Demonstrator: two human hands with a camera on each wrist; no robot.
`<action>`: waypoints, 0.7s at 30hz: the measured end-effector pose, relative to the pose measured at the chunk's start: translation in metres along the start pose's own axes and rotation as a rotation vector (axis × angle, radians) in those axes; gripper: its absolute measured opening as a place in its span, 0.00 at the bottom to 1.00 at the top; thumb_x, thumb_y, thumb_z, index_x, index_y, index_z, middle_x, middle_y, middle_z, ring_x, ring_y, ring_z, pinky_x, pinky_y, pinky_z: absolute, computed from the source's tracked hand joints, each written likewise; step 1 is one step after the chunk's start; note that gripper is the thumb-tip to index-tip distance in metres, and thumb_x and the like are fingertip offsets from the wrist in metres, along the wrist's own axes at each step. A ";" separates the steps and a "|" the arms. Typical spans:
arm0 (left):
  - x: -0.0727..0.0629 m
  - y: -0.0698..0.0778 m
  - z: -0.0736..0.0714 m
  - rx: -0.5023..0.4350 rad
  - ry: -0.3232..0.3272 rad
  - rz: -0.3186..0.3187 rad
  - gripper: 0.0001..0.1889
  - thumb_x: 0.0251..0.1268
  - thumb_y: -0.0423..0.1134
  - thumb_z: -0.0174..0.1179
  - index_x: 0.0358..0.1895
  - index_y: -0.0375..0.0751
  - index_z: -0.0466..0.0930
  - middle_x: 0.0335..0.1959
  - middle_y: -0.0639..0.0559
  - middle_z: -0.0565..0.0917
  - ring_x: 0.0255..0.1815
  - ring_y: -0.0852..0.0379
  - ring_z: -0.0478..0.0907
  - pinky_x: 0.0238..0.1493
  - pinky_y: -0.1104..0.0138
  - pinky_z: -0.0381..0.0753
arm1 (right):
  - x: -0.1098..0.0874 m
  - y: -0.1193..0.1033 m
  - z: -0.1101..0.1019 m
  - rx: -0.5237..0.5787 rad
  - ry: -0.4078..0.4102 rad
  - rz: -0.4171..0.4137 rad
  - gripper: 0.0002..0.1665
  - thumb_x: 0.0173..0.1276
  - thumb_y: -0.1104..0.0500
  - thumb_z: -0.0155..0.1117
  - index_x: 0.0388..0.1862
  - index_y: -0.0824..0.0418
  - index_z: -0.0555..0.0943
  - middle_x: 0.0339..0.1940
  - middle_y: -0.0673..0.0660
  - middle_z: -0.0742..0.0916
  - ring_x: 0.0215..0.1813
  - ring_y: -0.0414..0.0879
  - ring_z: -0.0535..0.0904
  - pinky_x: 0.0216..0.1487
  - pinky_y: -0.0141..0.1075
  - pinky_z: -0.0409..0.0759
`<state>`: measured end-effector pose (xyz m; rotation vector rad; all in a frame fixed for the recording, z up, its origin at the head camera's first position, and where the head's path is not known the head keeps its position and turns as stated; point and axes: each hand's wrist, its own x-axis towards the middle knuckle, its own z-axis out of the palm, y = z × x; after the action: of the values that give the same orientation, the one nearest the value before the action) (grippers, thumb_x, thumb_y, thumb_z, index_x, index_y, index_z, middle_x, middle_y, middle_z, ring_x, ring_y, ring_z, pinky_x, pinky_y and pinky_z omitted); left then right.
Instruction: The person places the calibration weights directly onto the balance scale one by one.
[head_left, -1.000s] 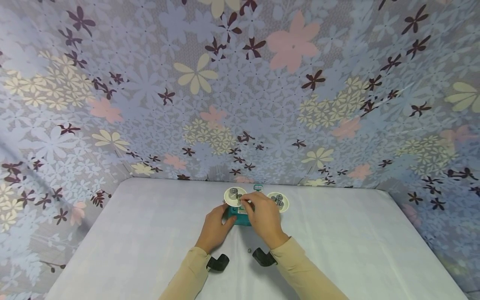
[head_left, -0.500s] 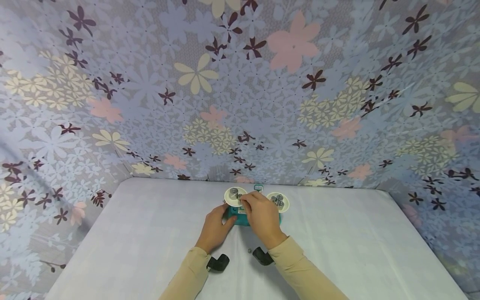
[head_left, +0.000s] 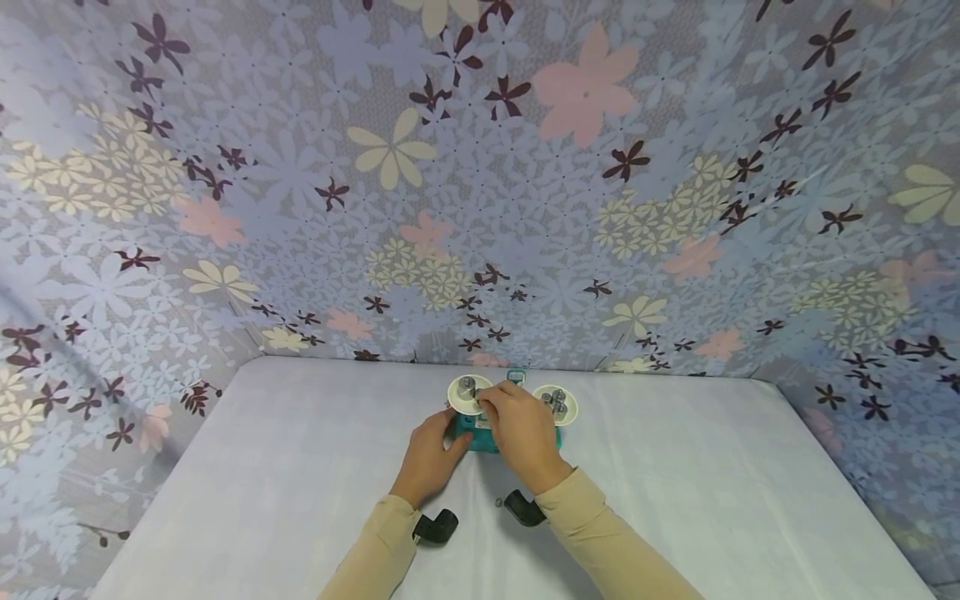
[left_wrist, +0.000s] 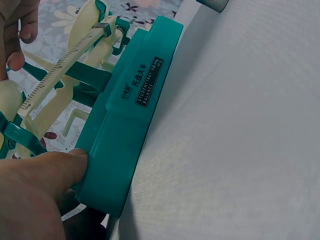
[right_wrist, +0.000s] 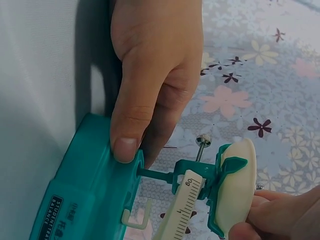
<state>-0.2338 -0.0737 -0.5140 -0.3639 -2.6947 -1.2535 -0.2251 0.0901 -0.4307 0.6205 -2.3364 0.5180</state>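
Note:
A teal student balance (head_left: pixel 487 440) stands on the table, with a cream pan at each end. My left hand (head_left: pixel 427 458) grips the left end of its base, the thumb (left_wrist: pixel 70 162) pressed flat against the front. Over the left pan (head_left: pixel 456 405) my right hand (head_left: pixel 525 437) pinches a small metal weight (right_wrist: pixel 259 186), mostly hidden by the fingertips. A larger cylindrical weight (head_left: pixel 467 386) stands on that same pan. Several smaller metal weights (head_left: pixel 557 402) sit on the right pan (head_left: pixel 573 410). The graduated beam (left_wrist: pixel 57 70) shows clearly in the left wrist view.
On the white-covered table (head_left: pixel 300 467), a small metal piece (head_left: pixel 498 502) lies in front of the balance. Black wrist mounts (head_left: pixel 437 527) hang under both forearms. A flower-patterned wall (head_left: pixel 480 208) rises behind the table's far edge.
My right hand has shifted slightly left at the left pan, and more of the balance's right end shows beside it. The left hand has kept its place.

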 end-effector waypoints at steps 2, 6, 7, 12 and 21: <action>0.000 -0.001 0.000 -0.003 0.005 0.012 0.28 0.73 0.44 0.61 0.68 0.28 0.70 0.64 0.34 0.77 0.66 0.39 0.74 0.67 0.48 0.75 | 0.000 0.000 0.000 -0.006 -0.004 0.001 0.03 0.63 0.61 0.74 0.37 0.57 0.90 0.32 0.53 0.87 0.25 0.45 0.83 0.21 0.36 0.82; 0.000 -0.001 0.000 -0.005 0.005 0.020 0.29 0.74 0.44 0.60 0.69 0.28 0.70 0.64 0.34 0.77 0.66 0.39 0.74 0.67 0.48 0.74 | 0.000 -0.001 0.000 0.012 -0.010 0.022 0.03 0.64 0.61 0.74 0.37 0.57 0.90 0.32 0.52 0.87 0.24 0.44 0.83 0.20 0.35 0.81; 0.000 -0.002 0.001 -0.004 0.005 0.018 0.29 0.73 0.44 0.60 0.69 0.28 0.70 0.64 0.34 0.77 0.66 0.39 0.74 0.67 0.48 0.74 | 0.001 -0.001 -0.001 0.023 -0.013 0.031 0.03 0.64 0.61 0.74 0.37 0.58 0.90 0.32 0.52 0.88 0.25 0.44 0.83 0.20 0.34 0.81; 0.000 -0.002 0.001 0.008 0.004 0.003 0.28 0.73 0.44 0.60 0.68 0.29 0.70 0.64 0.35 0.77 0.66 0.39 0.74 0.67 0.47 0.74 | -0.001 0.000 -0.003 0.063 -0.019 0.089 0.04 0.64 0.62 0.74 0.39 0.57 0.90 0.34 0.52 0.89 0.27 0.42 0.83 0.23 0.33 0.81; 0.000 -0.001 0.002 0.018 0.007 0.005 0.29 0.73 0.44 0.60 0.69 0.28 0.70 0.65 0.34 0.76 0.67 0.39 0.73 0.69 0.49 0.73 | -0.014 0.006 -0.012 0.122 -0.025 0.155 0.05 0.64 0.62 0.74 0.38 0.58 0.89 0.31 0.51 0.87 0.29 0.41 0.82 0.24 0.30 0.77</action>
<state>-0.2344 -0.0731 -0.5162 -0.3628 -2.6956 -1.2263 -0.2128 0.1049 -0.4331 0.5056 -2.4019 0.7325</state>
